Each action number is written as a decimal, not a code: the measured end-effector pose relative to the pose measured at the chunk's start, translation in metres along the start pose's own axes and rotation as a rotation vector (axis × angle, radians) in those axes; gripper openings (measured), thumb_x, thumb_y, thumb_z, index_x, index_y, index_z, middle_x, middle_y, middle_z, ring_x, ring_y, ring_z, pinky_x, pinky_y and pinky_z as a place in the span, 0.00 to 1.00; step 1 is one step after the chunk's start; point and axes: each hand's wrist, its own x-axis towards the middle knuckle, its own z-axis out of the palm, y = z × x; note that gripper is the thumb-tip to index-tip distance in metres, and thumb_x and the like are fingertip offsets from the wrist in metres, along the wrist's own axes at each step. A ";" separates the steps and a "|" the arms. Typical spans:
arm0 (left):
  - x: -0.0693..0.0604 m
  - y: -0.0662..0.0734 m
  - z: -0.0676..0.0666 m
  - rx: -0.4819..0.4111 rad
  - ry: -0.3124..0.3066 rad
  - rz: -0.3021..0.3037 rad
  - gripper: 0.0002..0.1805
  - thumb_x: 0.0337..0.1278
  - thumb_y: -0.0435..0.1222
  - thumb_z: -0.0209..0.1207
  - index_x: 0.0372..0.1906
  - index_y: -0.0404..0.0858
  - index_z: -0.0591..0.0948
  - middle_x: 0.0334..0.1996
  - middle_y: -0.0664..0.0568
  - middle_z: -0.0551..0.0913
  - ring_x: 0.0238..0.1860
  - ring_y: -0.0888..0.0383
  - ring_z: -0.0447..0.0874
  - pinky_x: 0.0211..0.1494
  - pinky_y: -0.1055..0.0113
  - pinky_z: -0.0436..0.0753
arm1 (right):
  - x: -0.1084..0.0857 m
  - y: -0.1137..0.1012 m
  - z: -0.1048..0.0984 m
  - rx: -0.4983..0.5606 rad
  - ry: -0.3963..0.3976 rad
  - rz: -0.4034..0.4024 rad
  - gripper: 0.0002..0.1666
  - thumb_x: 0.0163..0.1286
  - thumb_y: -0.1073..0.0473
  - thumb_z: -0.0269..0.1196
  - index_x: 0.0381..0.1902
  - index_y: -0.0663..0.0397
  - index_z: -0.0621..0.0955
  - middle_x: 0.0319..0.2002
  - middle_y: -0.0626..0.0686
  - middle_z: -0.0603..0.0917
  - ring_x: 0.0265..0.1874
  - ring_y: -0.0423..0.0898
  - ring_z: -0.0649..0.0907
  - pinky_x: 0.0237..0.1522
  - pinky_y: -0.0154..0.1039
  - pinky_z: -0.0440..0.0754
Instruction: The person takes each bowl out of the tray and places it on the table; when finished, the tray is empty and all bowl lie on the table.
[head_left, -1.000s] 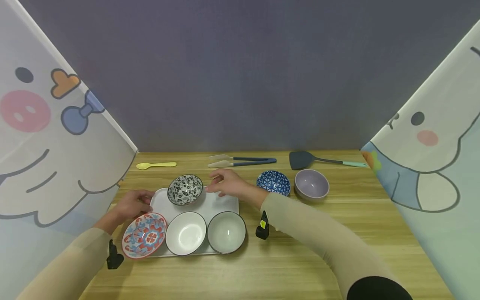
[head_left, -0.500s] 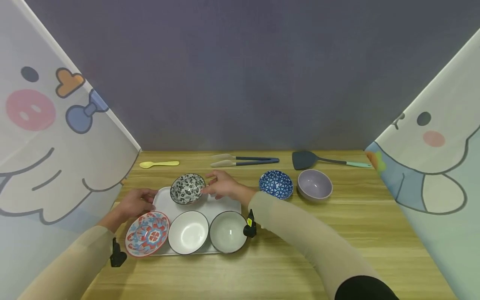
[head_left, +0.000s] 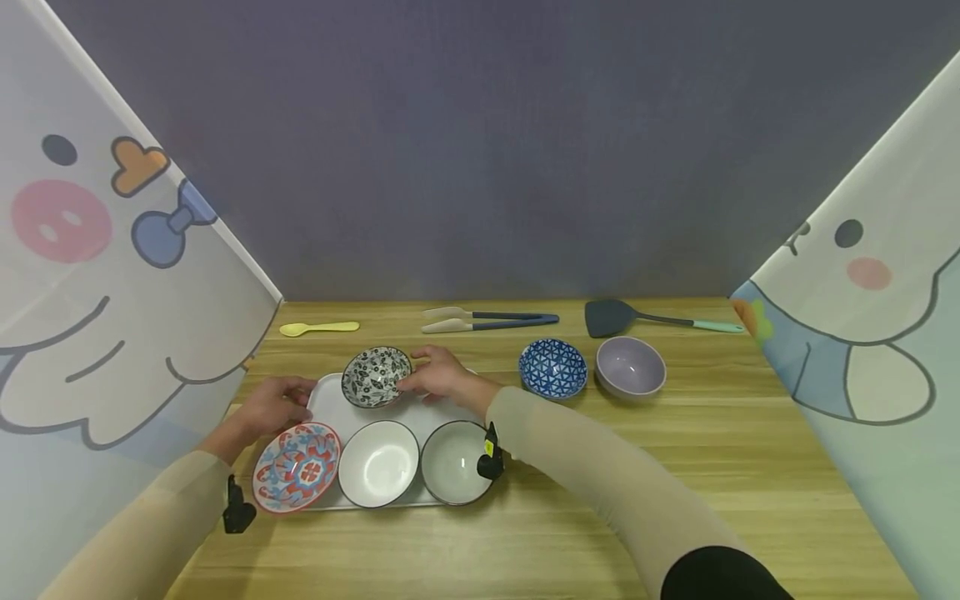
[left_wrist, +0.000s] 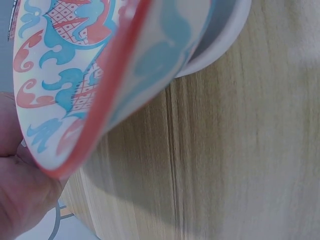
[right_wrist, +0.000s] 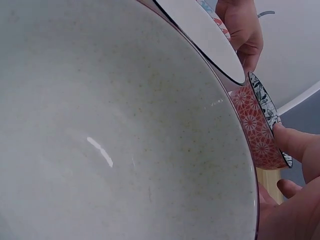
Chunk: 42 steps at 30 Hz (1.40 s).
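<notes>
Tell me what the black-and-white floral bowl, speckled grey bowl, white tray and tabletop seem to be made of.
Black-and-white floral bowl: probably glazed ceramic; crisply patterned inside and out.
Speckled grey bowl: likely glossy glazed ceramic, given its bright highlight and fine specks.
White tray: smooth, plain; plastic or ceramic, unclear which.
Tabletop: wood or wood-look laminate, with streaky grain.

Seemingly a booth (head_left: pixel 480 158), cartoon-printed panels (head_left: pixel 142 308)
</notes>
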 end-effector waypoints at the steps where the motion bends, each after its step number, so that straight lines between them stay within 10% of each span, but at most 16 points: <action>1: 0.000 0.001 0.000 -0.005 0.002 -0.005 0.30 0.58 0.26 0.66 0.67 0.24 0.74 0.46 0.37 0.80 0.45 0.47 0.78 0.38 0.64 0.84 | 0.000 0.000 0.000 0.002 -0.001 0.002 0.47 0.58 0.62 0.77 0.73 0.57 0.69 0.55 0.62 0.84 0.43 0.54 0.89 0.37 0.47 0.88; 42: -0.001 0.000 0.000 -0.023 -0.014 -0.015 0.32 0.58 0.26 0.65 0.68 0.23 0.72 0.49 0.34 0.80 0.44 0.48 0.82 0.41 0.60 0.87 | -0.010 -0.008 0.004 0.267 -0.029 0.089 0.42 0.61 0.76 0.68 0.73 0.60 0.69 0.43 0.71 0.87 0.37 0.64 0.90 0.34 0.47 0.90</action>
